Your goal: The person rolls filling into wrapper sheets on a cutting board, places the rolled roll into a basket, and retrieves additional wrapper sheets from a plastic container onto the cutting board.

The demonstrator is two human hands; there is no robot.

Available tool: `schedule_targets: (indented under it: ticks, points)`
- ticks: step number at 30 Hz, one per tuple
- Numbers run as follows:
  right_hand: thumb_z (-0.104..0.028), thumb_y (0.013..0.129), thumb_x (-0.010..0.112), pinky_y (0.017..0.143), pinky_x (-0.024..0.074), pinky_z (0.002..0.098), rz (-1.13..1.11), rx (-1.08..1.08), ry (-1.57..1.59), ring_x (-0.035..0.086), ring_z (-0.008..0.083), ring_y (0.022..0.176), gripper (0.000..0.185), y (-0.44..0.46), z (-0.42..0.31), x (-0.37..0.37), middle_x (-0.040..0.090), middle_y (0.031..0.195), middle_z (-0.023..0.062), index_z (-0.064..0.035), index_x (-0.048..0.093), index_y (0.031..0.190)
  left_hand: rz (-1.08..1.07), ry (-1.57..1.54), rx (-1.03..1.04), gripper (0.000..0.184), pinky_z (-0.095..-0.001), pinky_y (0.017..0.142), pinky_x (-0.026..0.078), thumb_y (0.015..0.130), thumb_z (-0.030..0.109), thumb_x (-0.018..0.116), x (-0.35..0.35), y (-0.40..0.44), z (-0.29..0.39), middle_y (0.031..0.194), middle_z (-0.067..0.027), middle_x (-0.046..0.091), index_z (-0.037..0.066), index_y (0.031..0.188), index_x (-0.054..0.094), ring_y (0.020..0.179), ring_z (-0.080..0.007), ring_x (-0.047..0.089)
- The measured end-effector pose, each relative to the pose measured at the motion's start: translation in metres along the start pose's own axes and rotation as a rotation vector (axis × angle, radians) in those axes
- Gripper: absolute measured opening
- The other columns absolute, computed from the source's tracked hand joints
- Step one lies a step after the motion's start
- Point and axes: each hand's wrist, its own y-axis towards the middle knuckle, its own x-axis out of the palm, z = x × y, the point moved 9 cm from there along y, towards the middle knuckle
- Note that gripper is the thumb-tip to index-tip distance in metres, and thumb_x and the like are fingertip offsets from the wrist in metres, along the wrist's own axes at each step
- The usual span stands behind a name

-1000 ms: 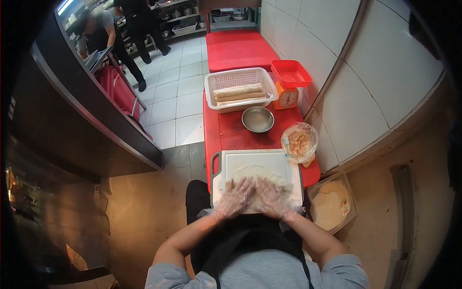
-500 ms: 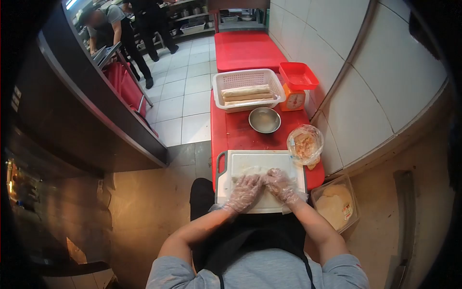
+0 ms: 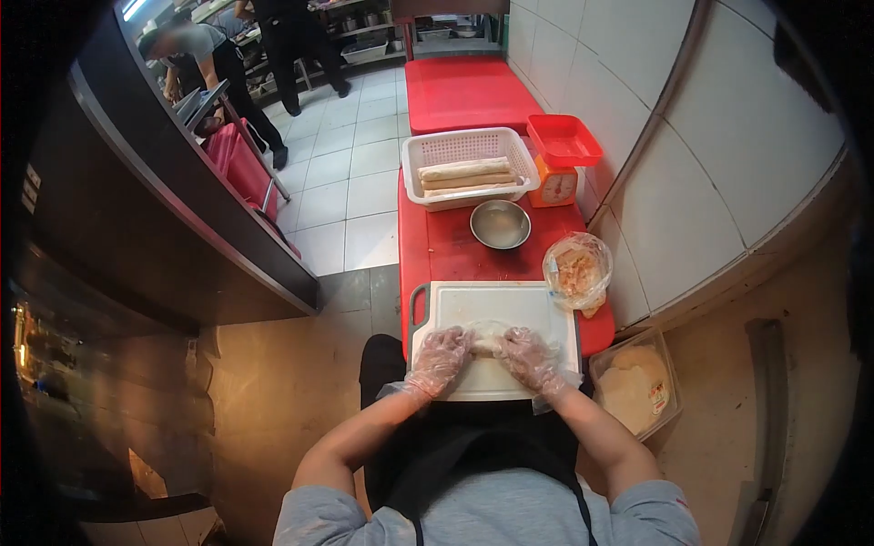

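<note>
On the white cutting board, a pale, thin wrapper, partly rolled up, lies between my hands. My left hand, in a clear plastic glove, curls its fingers over the roll's left end. At the other end my right hand, gloved the same way, grips with bent fingers. Much of the roll and whatever it holds is hidden under the gloves. Beyond my right hand, a plastic-lined bowl of orange-tinged shredded filling overlaps the board's far right corner.
Farther along the red table stand a metal bowl, a white basket holding long pale rolls, and an orange scale. A clear tub of round wrappers sits low at right. Two people stand at the far left.
My hands have moved apart a little, the left one shifting left. The fingers that lay flatter on the wrapper now curl, and a rolled edge shows between them.
</note>
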Motion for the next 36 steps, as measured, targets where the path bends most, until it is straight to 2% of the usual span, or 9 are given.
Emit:
schedule_targets:
  ticks: [2, 6, 10, 13, 20, 27, 30, 34, 36]
  points:
    - [-0.016, 0.083, 0.064, 0.079, 0.0498, 0.045, -0.014, 0.025, -0.112, 0.062, 0.0326, 0.089, 0.024, 0.008, 0.002, -0.001, 0.064, 0.091, 0.0124, -0.005, 0.066, 0.104, 0.163, 0.131, 0.054, 0.048, -0.0467, 0.103, 0.042, 0.09, 0.015, 0.055, 0.001, 0.003, 0.015, 0.126, -0.0122, 0.057, 0.013, 0.138, 0.055, 0.114, -0.0319, 0.057]
    - [-0.016, 0.083, 0.063, 0.082, 0.0498, 0.0448, 0.169, -0.033, -0.303, 0.062, 0.0321, 0.093, 0.02, 0.006, -0.021, -0.012, 0.064, 0.092, 0.0121, -0.0061, 0.066, 0.099, 0.043, -0.067, 0.003, 0.042, -0.0448, 0.1, 0.045, 0.089, 0.017, 0.056, 0.014, 0.016, 0.002, 0.121, -0.0113, 0.06, 0.009, 0.131, 0.058, 0.112, -0.0323, 0.058]
    - [-0.015, 0.082, 0.062, 0.083, 0.0497, 0.0443, 0.022, 0.032, -0.008, 0.062, 0.0315, 0.094, 0.019, 0.008, -0.005, 0.002, 0.065, 0.093, 0.0115, -0.0084, 0.067, 0.099, -0.066, -0.075, -0.059, 0.046, -0.0441, 0.099, 0.046, 0.089, 0.021, 0.056, 0.01, 0.025, 0.002, 0.121, -0.0136, 0.059, 0.003, 0.131, 0.056, 0.113, -0.0331, 0.057]
    - [-0.014, 0.081, 0.064, 0.082, 0.0499, 0.0444, -0.039, 0.003, 0.091, 0.062, 0.0316, 0.093, 0.019, 0.018, 0.02, 0.014, 0.065, 0.094, 0.0112, -0.0098, 0.068, 0.1, 0.172, 0.104, 0.041, 0.051, -0.0435, 0.101, 0.044, 0.089, 0.021, 0.056, 0.011, 0.023, 0.034, 0.125, -0.0159, 0.055, 0.001, 0.135, 0.052, 0.117, -0.0332, 0.055]
    - [-0.009, 0.08, 0.064, 0.081, 0.0505, 0.0446, 0.167, 0.053, -0.111, 0.063, 0.0327, 0.089, 0.014, 0.021, -0.016, -0.026, 0.065, 0.094, 0.0121, -0.0091, 0.069, 0.093, -0.276, -0.146, -0.132, 0.056, -0.0488, 0.107, 0.037, 0.09, 0.022, 0.054, 0.03, 0.047, 0.005, 0.13, -0.0139, 0.053, 0.002, 0.142, 0.046, 0.123, -0.032, 0.051]
    - [-0.012, 0.082, 0.063, 0.076, 0.0515, 0.0444, 0.012, 0.006, 0.009, 0.062, 0.0328, 0.086, 0.013, 0.035, 0.022, -0.007, 0.064, 0.087, 0.0115, -0.0082, 0.069, 0.093, 0.225, 0.109, -0.036, 0.058, -0.0447, 0.106, 0.037, 0.089, 0.023, 0.053, 0.01, 0.039, 0.034, 0.126, -0.013, 0.055, 0.0, 0.142, 0.047, 0.12, -0.0315, 0.051]
    - [-0.014, 0.085, 0.062, 0.076, 0.0516, 0.0442, -0.029, 0.075, -0.042, 0.062, 0.0328, 0.086, 0.011, 0.043, 0.023, -0.008, 0.064, 0.087, 0.0115, -0.0073, 0.067, 0.091, 0.018, -0.121, -0.117, 0.056, -0.0463, 0.109, 0.036, 0.093, 0.026, 0.052, 0.028, 0.052, 0.014, 0.132, -0.0144, 0.052, 0.001, 0.143, 0.047, 0.124, -0.0297, 0.05]
    - [-0.013, 0.084, 0.062, 0.078, 0.0519, 0.0441, 0.226, 0.021, -0.202, 0.063, 0.0331, 0.089, 0.011, 0.029, -0.006, -0.027, 0.065, 0.089, 0.0121, -0.0079, 0.068, 0.092, -0.271, -0.145, -0.157, 0.048, -0.0451, 0.104, 0.041, 0.093, 0.025, 0.053, 0.057, 0.07, -0.012, 0.129, -0.0148, 0.055, 0.001, 0.135, 0.053, 0.12, -0.031, 0.053]
    - [-0.012, 0.079, 0.066, 0.081, 0.0521, 0.0453, 0.188, 0.033, -0.206, 0.063, 0.0349, 0.092, 0.017, 0.015, 0.011, -0.012, 0.066, 0.095, 0.0122, -0.0087, 0.068, 0.096, 0.03, -0.063, -0.084, 0.044, -0.0448, 0.101, 0.043, 0.093, 0.022, 0.052, 0.029, 0.065, 0.004, 0.125, -0.0147, 0.058, 0.002, 0.132, 0.056, 0.119, -0.0317, 0.055]
